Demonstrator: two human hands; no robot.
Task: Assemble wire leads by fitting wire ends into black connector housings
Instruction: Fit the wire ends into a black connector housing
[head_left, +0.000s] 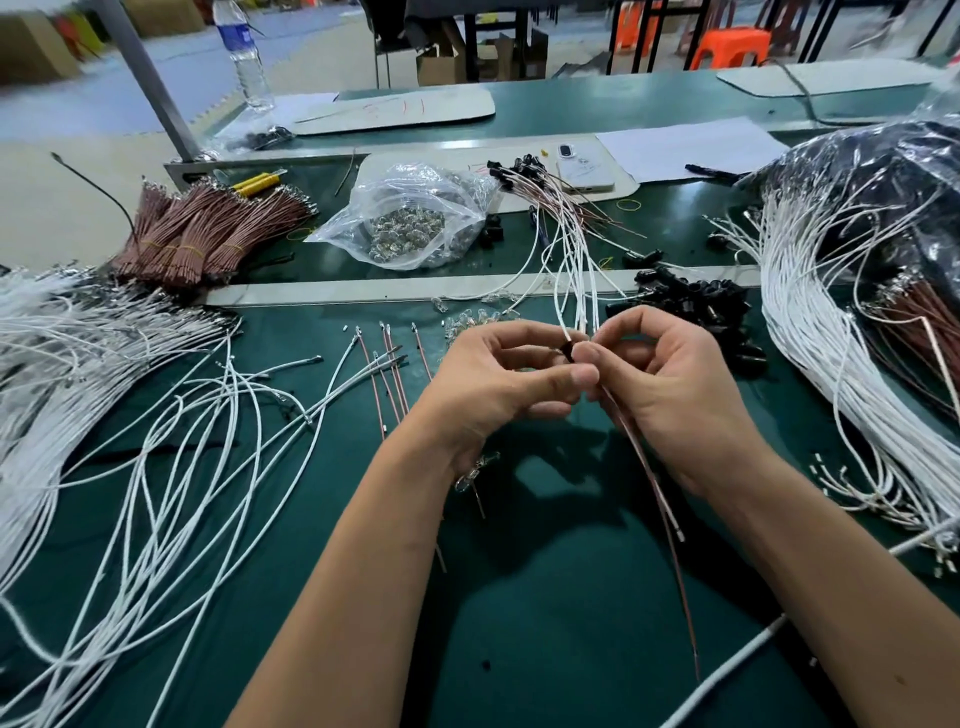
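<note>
Black connector housing (569, 352) between 2 hands, unlabelled.

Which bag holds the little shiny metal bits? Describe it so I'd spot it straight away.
Look at the green workbench, then past the pale strip that crosses it beyond the hands. There, left of centre, lies a crumpled clear plastic bag of small silvery parts, between the bundled brown wires and a fan of white leads. It is the only see-through bag nearby; the one far right is dark.
</note>
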